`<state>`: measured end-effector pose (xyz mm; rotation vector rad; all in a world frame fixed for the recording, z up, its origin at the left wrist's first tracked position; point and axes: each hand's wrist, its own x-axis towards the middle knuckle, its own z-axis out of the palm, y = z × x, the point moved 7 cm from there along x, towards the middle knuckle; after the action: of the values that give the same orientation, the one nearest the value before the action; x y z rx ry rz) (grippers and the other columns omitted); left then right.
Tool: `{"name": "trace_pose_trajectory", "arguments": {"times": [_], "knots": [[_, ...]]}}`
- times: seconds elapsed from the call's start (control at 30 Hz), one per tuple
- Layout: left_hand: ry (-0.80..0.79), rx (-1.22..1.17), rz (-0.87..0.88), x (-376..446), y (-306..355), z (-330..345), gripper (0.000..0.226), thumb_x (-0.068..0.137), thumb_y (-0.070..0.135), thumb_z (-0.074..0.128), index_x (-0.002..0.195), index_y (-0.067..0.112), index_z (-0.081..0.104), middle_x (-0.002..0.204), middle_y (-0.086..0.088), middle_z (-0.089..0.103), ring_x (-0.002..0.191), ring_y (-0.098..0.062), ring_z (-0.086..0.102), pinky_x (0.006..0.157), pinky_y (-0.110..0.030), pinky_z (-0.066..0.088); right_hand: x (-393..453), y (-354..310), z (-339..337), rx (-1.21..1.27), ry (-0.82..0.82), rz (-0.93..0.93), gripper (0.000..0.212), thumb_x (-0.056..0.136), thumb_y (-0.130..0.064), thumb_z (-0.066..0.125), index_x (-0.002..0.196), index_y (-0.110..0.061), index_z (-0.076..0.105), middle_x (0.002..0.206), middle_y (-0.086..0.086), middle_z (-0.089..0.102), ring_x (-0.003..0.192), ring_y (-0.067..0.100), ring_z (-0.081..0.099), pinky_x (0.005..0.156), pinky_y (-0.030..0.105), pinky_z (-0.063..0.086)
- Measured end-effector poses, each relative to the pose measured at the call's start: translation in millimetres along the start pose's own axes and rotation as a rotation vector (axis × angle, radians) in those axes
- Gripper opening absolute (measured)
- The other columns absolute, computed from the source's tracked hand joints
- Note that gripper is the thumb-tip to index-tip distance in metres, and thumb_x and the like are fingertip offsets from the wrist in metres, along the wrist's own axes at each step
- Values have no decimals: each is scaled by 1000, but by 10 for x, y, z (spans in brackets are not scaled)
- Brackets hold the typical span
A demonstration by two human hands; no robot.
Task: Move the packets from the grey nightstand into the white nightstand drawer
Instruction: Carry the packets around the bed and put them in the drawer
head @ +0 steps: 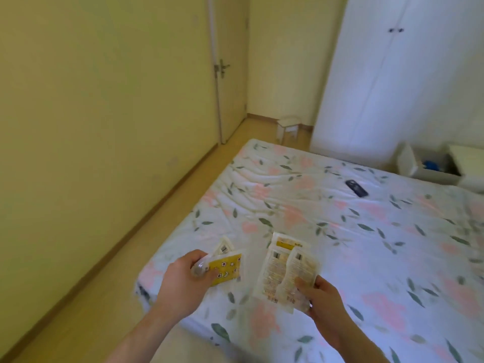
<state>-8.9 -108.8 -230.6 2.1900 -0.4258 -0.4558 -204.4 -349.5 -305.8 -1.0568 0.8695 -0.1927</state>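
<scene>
Packets (227, 268) – yellow, star print; bedsheet (340, 231) – white, pink flowers, green leaves; wardrobe (392, 87) white.

yellow packets (227, 267), pale packets (285, 271), held fanned

- The left hand (187, 273) grips yellow packets (227, 267) over the bed's (340, 218) near corner.
- The right hand (318, 297) holds a fan of pale packets (285, 268).
- A dark phone (356, 188) lies on the floral sheet.
- An open white drawer (429, 166) stands beyond the bed.
</scene>
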Motion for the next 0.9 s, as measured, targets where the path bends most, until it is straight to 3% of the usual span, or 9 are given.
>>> {"name": "trace_pose_trajectory", "arguments": {"times": [0.17,0.33,0.43,0.63,0.73,0.9], "knots": [[195,-84,-122,435,-662,-1210,6,87,26,76,88,28,71,68,5,68,47,-11,49,45,-27,38,750,-256,1562,-128,-168,43,25,98,-1,61,120,-12,69,108,6,79,99,27,76,81,46,61],[325,-126,-148,829,-1217,-2252,9,89,22,75,87,30,71,67,12,70,45,-9,49,42,-23,38,1158,-456,3086,-212,-331,-1,25,99,-4,60,119,-14,70,111,4,79,99,23,77,76,41,61],[345,-129,-145,1137,-1590,-2811,9,90,22,74,89,30,70,70,16,71,44,-6,51,40,-21,38,1364,-394,3856,-213,-341,-12,24,98,-4,61,118,-14,70,110,5,79,98,22,77,75,39,60],[295,-94,-133,1796,-2270,-3876,9,89,23,75,88,30,70,82,19,73,70,-5,67,55,-27,53,1640,-45,5052,-113,-256,27,28,97,-3,63,124,-8,67,112,11,78,101,30,76,85,48,59],[230,-65,-121,2226,-2442,-4274,9,88,23,75,88,31,70,86,21,72,75,-2,67,64,-35,58,1724,26,5455,-74,-186,37,29,96,-2,63,124,-8,66,111,12,78,102,33,75,82,48,61],[116,-44,-20,3085,-2341,-4538,10,88,21,75,87,29,70,85,21,72,76,-2,67,62,-29,56,1960,-132,5790,-16,-110,-1,26,99,-2,59,122,-10,67,110,10,78,95,27,77,73,39,62]]}}
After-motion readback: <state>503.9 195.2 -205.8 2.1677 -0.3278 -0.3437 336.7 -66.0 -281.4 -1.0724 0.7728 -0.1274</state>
